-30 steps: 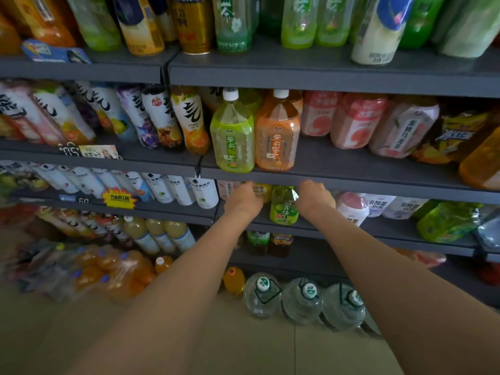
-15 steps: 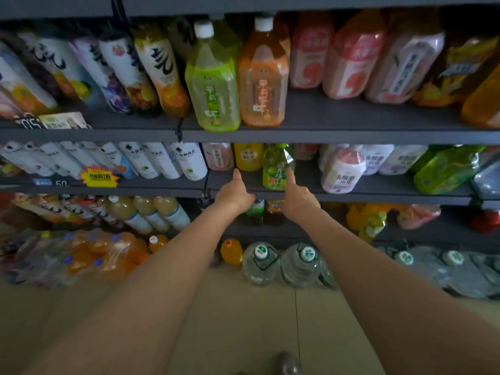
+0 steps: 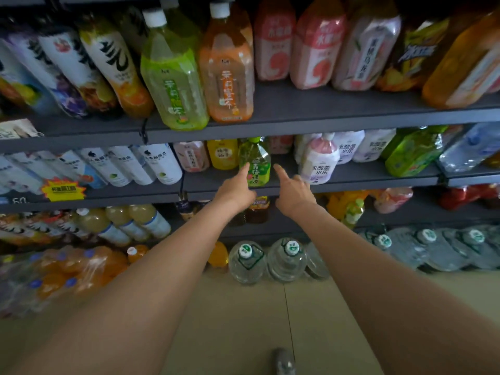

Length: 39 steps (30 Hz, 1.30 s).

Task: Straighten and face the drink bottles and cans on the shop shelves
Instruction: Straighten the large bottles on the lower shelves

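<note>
Standing at the front edge of the middle shelf (image 3: 351, 182), one small green tea bottle (image 3: 254, 162), upright, label outward, sits between both hands. Left hand (image 3: 236, 188): fingers extended, fingertip touching the bottle's left side, gripping nothing. Right hand (image 3: 293, 191): index finger extended just beside the bottle's right side, apart from it, holding nothing.

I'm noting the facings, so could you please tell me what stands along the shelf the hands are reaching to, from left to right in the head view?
White-labelled bottles → pink-labelled bottle → yellow bottle → small green tea bottle, touched by the left hand → right hand → white-and-pink bottle → large green bottle → clear water bottle.
</note>
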Each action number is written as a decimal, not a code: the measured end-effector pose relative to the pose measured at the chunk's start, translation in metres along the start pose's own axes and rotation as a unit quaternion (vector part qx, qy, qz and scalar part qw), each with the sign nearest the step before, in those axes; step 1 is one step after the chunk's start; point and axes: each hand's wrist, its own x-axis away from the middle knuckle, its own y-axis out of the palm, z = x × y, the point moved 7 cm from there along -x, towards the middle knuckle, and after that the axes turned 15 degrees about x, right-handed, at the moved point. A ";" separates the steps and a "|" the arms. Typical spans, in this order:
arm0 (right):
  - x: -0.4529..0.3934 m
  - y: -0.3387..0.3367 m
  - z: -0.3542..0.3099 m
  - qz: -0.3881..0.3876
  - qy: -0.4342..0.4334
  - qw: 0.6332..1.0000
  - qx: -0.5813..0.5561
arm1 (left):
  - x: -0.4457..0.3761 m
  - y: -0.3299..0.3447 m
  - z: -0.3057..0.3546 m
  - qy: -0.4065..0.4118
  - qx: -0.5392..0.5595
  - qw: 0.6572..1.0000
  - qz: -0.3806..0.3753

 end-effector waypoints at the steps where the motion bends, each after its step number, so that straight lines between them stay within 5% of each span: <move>1: 0.002 -0.016 0.004 0.014 0.002 1.000 -0.001 | 0.001 -0.005 0.013 0.012 0.008 1.000 0.002; 12: 0.032 -0.170 -0.009 0.104 -0.020 0.994 0.034 | 0.040 -0.087 0.104 0.087 0.035 0.994 0.057; 22: 0.020 -0.175 -0.102 0.082 -0.094 0.988 0.088 | 0.037 -0.170 0.057 0.031 -0.007 0.989 0.144; 28: 0.005 -0.170 -0.126 0.092 -0.088 0.984 0.125 | 0.028 -0.172 0.040 0.008 -0.015 0.995 0.102; 39: 0.042 -0.227 -0.220 0.119 -0.262 0.939 0.187 | 0.086 -0.242 0.016 0.011 0.004 0.988 0.151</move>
